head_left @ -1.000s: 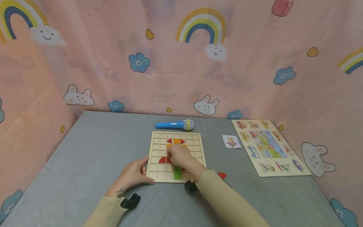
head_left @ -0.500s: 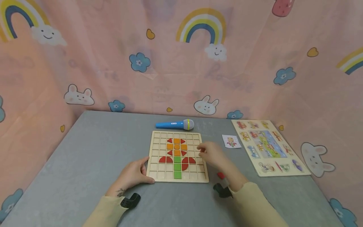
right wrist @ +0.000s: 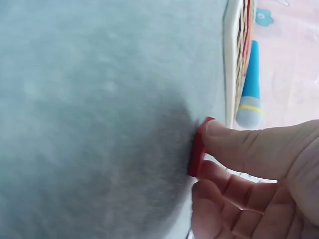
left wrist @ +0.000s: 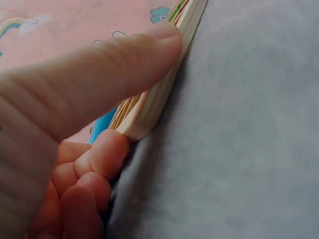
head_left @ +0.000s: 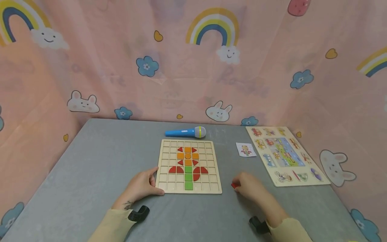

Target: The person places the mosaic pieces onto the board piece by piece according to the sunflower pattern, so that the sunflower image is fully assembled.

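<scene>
A wooden grid board point(head_left: 169, 181) lies on the grey table, with red, orange and green pieces forming a flower in its cells. My left hand point(head_left: 152, 183) grips its near-left corner. In the left wrist view the thumb point(left wrist: 99, 74) lies on the board's edge point(left wrist: 164, 94) and the fingers curl at the corner. My right hand point(head_left: 242, 186) is on the table right of the board and pinches a small red piece point(head_left: 234, 184). The right wrist view shows thumb point(right wrist: 249, 144) and fingers on that red piece point(right wrist: 198, 149), which touches the table.
A blue toy microphone point(head_left: 185, 132) lies just behind the board. A small picture card point(head_left: 246, 149) sits to the right, and beyond it an animal peg puzzle point(head_left: 284, 154). Pink printed cloth walls close in the table on three sides.
My right hand left the flower on the board, swung right past its edge, and came down on the loose red piece on the table. The left hand stayed on the corner.
</scene>
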Tool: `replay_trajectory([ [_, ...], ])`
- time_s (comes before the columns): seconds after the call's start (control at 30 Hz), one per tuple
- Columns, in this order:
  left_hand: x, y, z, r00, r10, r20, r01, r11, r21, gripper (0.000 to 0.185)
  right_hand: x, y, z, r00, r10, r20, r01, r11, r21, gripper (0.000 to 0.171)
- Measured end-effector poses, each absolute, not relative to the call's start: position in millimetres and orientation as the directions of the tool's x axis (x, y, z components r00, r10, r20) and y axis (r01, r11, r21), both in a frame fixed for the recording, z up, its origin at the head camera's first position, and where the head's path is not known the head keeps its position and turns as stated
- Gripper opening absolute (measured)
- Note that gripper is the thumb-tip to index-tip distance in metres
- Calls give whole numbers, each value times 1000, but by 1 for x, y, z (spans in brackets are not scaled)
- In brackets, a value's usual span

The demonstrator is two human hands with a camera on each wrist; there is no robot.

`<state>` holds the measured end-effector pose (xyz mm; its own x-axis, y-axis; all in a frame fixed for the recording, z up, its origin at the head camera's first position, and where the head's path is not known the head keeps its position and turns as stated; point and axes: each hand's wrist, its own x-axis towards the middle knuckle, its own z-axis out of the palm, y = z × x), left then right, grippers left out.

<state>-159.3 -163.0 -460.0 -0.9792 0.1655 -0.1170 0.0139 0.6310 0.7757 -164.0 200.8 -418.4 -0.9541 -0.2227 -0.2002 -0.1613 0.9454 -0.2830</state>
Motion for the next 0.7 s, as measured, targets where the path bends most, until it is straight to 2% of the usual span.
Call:
replay_trajectory([
  [0.13,-159,-163,-459,-979,172,-113,22,637,771,101,-163,203,-421,-959,-200,-200,-129,939,-319,13],
  [0.3,-160,-163,-459,-978,173,-113,26,644,765,101,-161,202,-418,-965,-168,-200,-83,923,-376,15],
  [0.47,-160,-163,-458,-978,176,-108,32,643,765,100,-166,188,-408,-972,-147,-186,-46,888,-457,7],
  [0.6,-160,-163,-459,-979,175,-108,29,638,769,101,-172,157,-398,-974,-179,-135,-87,856,-510,6],
  [0.7,-159,-163,-459,-979,173,-112,23,632,775,101,-174,127,-395,-959,-281,-44,-215,816,-537,7],
])
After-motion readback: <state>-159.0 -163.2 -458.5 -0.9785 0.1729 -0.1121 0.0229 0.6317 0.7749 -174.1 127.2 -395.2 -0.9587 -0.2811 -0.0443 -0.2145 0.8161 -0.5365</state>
